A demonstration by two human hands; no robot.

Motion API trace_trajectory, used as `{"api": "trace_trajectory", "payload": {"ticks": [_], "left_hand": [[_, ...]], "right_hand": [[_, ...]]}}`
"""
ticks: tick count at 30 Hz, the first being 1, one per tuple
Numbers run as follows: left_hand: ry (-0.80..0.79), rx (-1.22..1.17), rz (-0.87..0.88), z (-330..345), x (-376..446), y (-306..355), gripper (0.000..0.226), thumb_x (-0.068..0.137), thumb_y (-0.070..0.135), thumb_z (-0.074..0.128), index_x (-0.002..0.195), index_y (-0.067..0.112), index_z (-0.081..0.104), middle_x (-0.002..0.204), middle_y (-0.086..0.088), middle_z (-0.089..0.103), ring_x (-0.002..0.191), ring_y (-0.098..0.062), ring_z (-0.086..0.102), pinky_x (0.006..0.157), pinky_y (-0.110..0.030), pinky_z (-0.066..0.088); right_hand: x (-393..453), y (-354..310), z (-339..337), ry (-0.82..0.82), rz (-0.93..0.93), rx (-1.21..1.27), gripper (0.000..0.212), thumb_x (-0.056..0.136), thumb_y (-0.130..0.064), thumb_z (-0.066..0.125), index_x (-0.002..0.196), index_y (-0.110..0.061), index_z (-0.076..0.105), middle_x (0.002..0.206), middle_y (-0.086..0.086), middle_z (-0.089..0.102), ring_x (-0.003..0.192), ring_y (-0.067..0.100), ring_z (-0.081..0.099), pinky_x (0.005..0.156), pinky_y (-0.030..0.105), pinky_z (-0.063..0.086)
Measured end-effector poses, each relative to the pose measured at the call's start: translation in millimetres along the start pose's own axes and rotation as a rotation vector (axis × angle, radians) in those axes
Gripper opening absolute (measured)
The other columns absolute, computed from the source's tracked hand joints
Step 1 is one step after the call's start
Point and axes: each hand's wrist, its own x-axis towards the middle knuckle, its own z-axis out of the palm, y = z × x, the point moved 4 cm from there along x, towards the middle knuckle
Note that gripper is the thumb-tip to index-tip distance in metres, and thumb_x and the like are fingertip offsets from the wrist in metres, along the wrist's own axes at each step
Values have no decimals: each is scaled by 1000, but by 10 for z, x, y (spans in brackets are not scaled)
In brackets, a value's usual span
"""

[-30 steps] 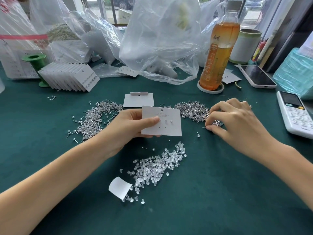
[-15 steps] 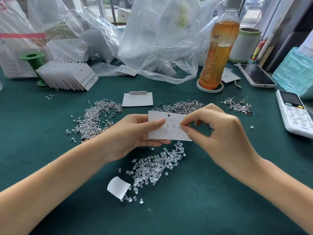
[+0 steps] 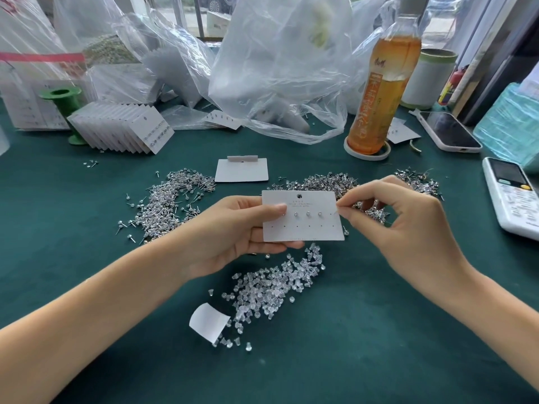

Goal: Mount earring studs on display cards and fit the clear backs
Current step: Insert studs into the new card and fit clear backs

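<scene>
Three or four studs sit in display card point(image 3: 303, 225) top row; left hand point(image 3: 233, 234) grips it above bench. Right hand point(image 3: 408, 228) pinches a stud at card's right edge. I judge: seat it in the far-right hole.

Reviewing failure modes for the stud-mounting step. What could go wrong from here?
1. The right hand pinches a stud at the edge of the display card; a slip could drop it into the clear backs lying just below.
2. The left hand grips the card at one end only, thumb over the first hole, so pushing at the far end may bend it.
</scene>
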Motion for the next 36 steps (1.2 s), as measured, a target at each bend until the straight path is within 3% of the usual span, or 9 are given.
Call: {"api": "trace_trajectory", "payload": {"ticks": [6, 16, 23, 29, 33, 36], "left_hand": [[-13, 11, -5, 9, -1, -5, 29, 80, 24, 57, 103, 9, 67, 96, -13, 73, 77, -21, 72, 61, -21, 57], [-24, -22, -29, 9, -4, -13, 27, 80, 22, 58, 101, 9, 69, 95, -13, 73, 76, -20, 72, 62, -21, 57], [-22, -44, -48, 8, -4, -7, 29, 79, 21, 58, 104, 7, 66, 94, -12, 73, 74, -20, 72, 60, -21, 57], [-8, -66, -57, -2, 1, -11, 29, 78, 20, 59, 103, 7, 66, 94, -13, 73, 74, -20, 73, 59, -22, 57], [-15, -64, -59, -4, 0, -9, 30, 78, 20, 59, 103, 7, 67, 97, -14, 73, 75, -20, 73, 61, -22, 57], [-13, -70, -58, -5, 2, -7, 29, 78, 20, 59, 103, 7, 67, 97, -14, 73, 76, -21, 73, 59, -21, 57]], "right_hand": [[-14, -24, 23, -25, -60, -26, 18, 76, 0, 76, 84, -15, 72, 79, -24, 57, 80, 1, 53, 75, 5, 39], [-25, -50, 26, -3, -192, -138, 5, 78, -4, 74, 84, -5, 73, 81, -2, 67, 82, 18, 56, 79, 19, 45], [-19, -73, 43, -21, -214, -152, 7, 80, -12, 69, 84, -8, 74, 85, -4, 66, 86, 15, 54, 83, 22, 44], [-1, -27, 33, -55, -34, 4, 16, 80, -14, 73, 93, -24, 73, 94, -11, 64, 92, 10, 56, 84, 14, 40], [19, 19, -9, -3, 157, 150, 17, 78, -35, 71, 95, -34, 70, 82, -12, 69, 71, 9, 57, 63, 15, 44], [29, 107, 42, -87, 393, 309, 38, 64, -49, 71, 95, -27, 70, 71, -7, 72, 54, 5, 57, 52, 9, 42]]}}
